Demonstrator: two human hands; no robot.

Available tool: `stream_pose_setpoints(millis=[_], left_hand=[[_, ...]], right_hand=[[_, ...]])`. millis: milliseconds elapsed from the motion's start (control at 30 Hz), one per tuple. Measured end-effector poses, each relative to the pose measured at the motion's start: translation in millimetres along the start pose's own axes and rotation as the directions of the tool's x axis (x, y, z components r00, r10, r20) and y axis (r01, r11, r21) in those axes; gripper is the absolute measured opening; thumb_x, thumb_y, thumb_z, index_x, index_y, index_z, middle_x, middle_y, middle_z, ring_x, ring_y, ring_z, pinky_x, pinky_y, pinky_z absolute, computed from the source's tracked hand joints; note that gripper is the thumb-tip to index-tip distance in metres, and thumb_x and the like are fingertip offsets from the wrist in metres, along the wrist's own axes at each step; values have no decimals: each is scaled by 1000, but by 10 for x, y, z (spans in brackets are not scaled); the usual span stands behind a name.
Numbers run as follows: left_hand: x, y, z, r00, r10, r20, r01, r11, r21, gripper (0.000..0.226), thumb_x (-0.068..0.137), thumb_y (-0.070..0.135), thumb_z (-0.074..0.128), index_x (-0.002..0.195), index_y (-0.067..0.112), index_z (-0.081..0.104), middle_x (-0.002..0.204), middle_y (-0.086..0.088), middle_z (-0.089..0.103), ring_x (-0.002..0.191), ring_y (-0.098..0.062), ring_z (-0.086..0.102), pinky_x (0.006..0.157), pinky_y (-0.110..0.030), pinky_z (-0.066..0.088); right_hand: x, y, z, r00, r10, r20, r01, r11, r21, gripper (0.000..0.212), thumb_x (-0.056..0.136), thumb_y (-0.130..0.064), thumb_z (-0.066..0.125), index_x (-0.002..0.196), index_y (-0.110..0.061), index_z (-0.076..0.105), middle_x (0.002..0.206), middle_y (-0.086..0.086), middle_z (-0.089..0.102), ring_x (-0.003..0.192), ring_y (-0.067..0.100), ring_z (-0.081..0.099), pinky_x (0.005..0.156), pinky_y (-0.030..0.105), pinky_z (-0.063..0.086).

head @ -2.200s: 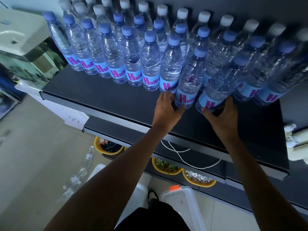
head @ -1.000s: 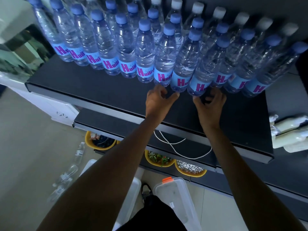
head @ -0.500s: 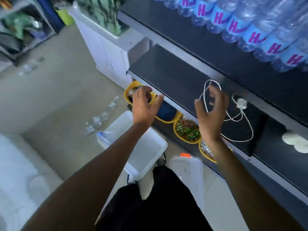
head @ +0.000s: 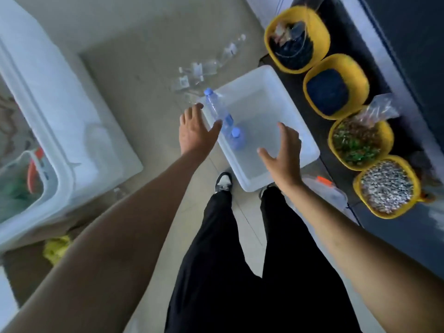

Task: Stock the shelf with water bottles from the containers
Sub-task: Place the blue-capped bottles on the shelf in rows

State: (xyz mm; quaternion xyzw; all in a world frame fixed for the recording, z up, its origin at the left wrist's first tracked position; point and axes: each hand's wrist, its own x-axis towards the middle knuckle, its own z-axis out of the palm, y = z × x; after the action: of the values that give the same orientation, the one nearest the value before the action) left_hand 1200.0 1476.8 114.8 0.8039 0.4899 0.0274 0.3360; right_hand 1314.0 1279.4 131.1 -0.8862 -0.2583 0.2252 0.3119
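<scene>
A white plastic container [head: 288, 104] sits on the floor in front of my feet. Two water bottles with blue caps are in it: one [head: 217, 110] leans against the left wall, the other [head: 236, 138] stands upright at the bottom. My left hand [head: 195, 131] hovers over the container's left rim, fingers spread, holding nothing. My right hand [head: 281, 156] hovers above the container's near side, fingers spread and empty. The stocked shelf is out of view.
Several yellow bowls [head: 336, 90] with dry goods line a low dark shelf on the right. Empty clear bottles [head: 204, 70] lie on the floor beyond the container. A white chest [head: 60, 116] stands to the left. A lidded clear box [head: 329, 191] sits by my right foot.
Both hands left the bottles on the shelf and came down over the white container. My view swung from the shelf to the floor.
</scene>
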Motion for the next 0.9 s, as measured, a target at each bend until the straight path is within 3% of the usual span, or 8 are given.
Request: stream_pose_setpoints(millis=[200,300,400,500,567,667,800,900], left_hand=[[481,-452,654,995,-59,74,56,998,38,82,89,47,68,154,10,34,148,-10,46,136,-32,40,113,-37,31],[741,-503,876,997,-37,74,33,998,57,78,86,46,70,149,12,40,145,-7,48,133,-30,41,109,-35,34],[974,-491,1088,998,-39,42,38,999,30,73,81,46,74,140,13,46,136,-6,49,128,-27,43,104,-32,36],[1318,-495,1218,957,-257,-131,233,957,-173,81,76,48,79,140,10,46,137,-8,49,131,-28,42,109,-31,32],[1556,-563,1290,927,-371,-59,350,910,-222,90,77,56,76,148,15,40,149,-5,44,142,-28,33,117,-37,27],[1760,-679,1405,939,-339,55,343,920,-189,75,82,63,65,147,31,46,155,7,42,145,-21,28,118,-39,23],[1788,-650,1518,956,-291,-22,281,939,-200,59,87,53,64,142,36,51,149,13,49,138,-18,36,104,-29,22],[1830,-596,1557,959,-283,-20,276,949,-155,56,88,41,64,142,33,49,147,12,50,138,-19,37,108,-31,26]], right_hand=[[355,299,906,969,121,214,-116,993,-35,81,87,-19,80,153,1,37,152,19,43,141,34,42,116,37,31],[607,386,1256,943,211,257,-214,977,-15,86,88,-23,78,158,-6,31,160,13,36,145,31,38,116,32,29],[875,460,1499,932,275,234,-288,958,19,85,87,-22,78,158,-9,33,159,12,39,144,30,41,118,36,33],[1063,527,1645,932,289,218,-303,952,31,78,85,-19,79,153,-9,41,153,13,46,139,30,48,115,40,38],[1116,556,1722,940,262,217,-278,959,47,69,84,-17,79,146,-8,49,145,11,52,132,28,53,111,42,42],[1149,538,1802,961,200,193,-218,973,74,50,85,-19,77,129,-6,59,127,9,63,117,28,59,101,41,48],[1212,463,1859,965,199,169,-213,975,69,38,86,-24,74,120,-10,63,118,8,65,109,32,61,97,43,48],[1242,477,1843,961,214,175,-230,971,71,36,86,-27,75,117,-13,64,116,6,66,106,31,62,95,44,50]])
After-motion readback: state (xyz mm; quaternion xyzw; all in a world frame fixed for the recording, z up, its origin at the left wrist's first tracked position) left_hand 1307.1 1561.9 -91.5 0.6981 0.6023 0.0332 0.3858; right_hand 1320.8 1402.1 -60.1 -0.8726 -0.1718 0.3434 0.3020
